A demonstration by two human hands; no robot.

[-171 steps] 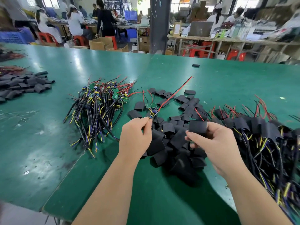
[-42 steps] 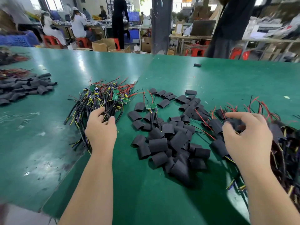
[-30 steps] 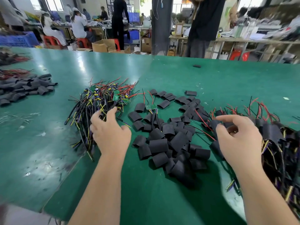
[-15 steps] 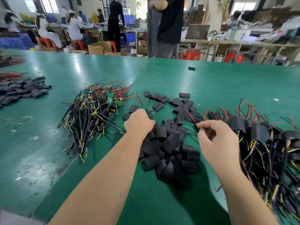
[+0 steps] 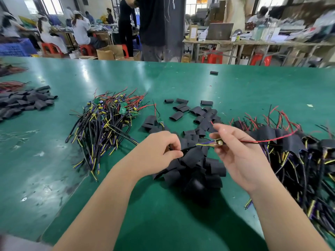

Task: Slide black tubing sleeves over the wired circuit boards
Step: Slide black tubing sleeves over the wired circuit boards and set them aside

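A wired circuit board [image 5: 216, 142] hangs between my hands above a pile of black tubing sleeves [image 5: 194, 158]. My left hand [image 5: 159, 151] pinches its black cable end. My right hand [image 5: 239, 154] pinches the small board, and its red wire trails off to the right. Another bare board [image 5: 159, 120] lies among the sleeves further back. Unsleeved wired boards [image 5: 105, 122] form a heap on the left. Sleeved ones [image 5: 297, 153] are heaped on the right.
The green table [image 5: 181, 84] carries a second pile of sleeves [image 5: 23, 103] at the far left and one stray sleeve [image 5: 213, 73] near the back. People stand and sit at benches beyond the far edge.
Both hands have come off the piles and together lifted one wired board, now stretched between them over the sleeves. The view has shifted slightly.
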